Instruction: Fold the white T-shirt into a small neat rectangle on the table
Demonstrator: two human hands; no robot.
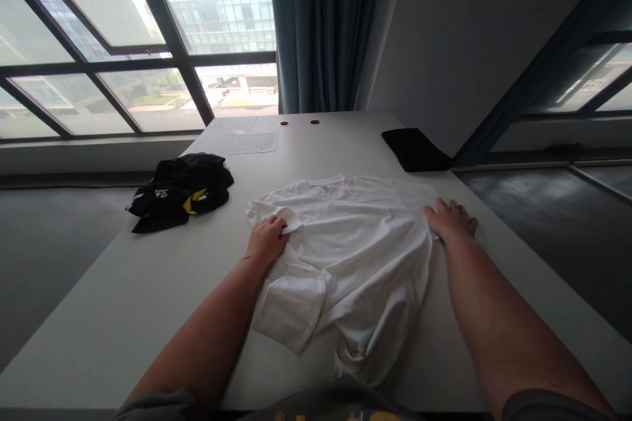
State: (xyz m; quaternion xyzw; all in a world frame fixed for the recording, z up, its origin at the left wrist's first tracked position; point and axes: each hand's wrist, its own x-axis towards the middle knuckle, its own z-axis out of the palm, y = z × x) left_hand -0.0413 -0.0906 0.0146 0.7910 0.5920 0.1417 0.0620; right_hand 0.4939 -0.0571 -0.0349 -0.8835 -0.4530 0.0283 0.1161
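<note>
White cotton T-shirt (345,256) lying flat-ish on a white table (123,316) - soft matte knit, creased, not smooth. Long axis runs away from the person: ribbed collar (323,179) at the far end, bunched hem (363,358) at the near end, hanging close to the table's near edge. A squarish folded-over flap (291,312) sits on the shirt's near-left part.

Left hand (266,240) is on top of the shirt's left side, on a rolled fold of cloth. Its fingers (277,223) are together and curled over that fold - clamped or just resting, can't tell. It's the hand nearer the flap, which lies toward the person from it.

Right hand (450,220) is flat at the shirt's right edge, fingers (459,212) spread apart, not gripping, tips past the cloth on the bare table surface.

Relative to the shirt: black garment with yellow trim (180,194), crumpled, off to its far left. Black flat pad (415,148) beyond it to the far right. Printed paper sheets (237,143) further out past the collar.
</note>
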